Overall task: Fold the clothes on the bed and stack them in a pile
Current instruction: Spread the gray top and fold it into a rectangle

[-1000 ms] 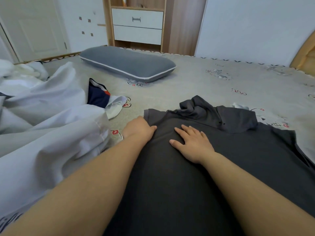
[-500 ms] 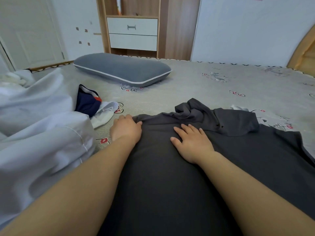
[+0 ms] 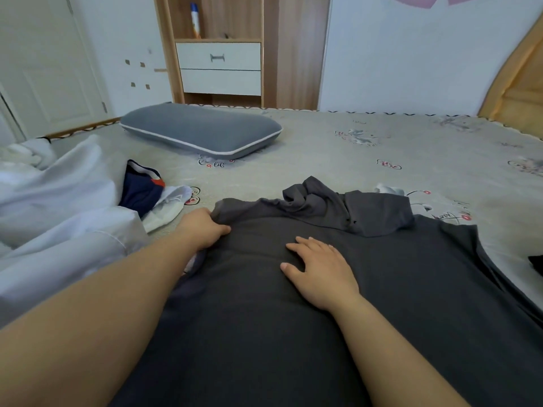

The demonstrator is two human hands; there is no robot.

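A dark grey garment [image 3: 382, 289] lies spread over the bed [image 3: 338, 160] right in front of me, its far end bunched up. My left hand [image 3: 202, 229] grips the garment's far left corner, fingers curled over the edge. My right hand [image 3: 320, 267] lies flat on the middle of the cloth, fingers straight and spread. To the left, a heap of white clothes [image 3: 53, 218] fills the bedside, with a navy piece [image 3: 141, 189] tucked among them.
A grey pillow [image 3: 202, 130] lies at the far side of the bed. Beyond it stand a wooden cabinet with white drawers [image 3: 220, 69] and a door [image 3: 50, 69]. A wooden headboard [image 3: 517, 92] rises at the far right. A dark scrap [image 3: 536, 262] shows at the right edge.
My left hand has slid a little left and curled over the garment's corner. The right hand stays flat on the cloth. The view has tilted up slightly.
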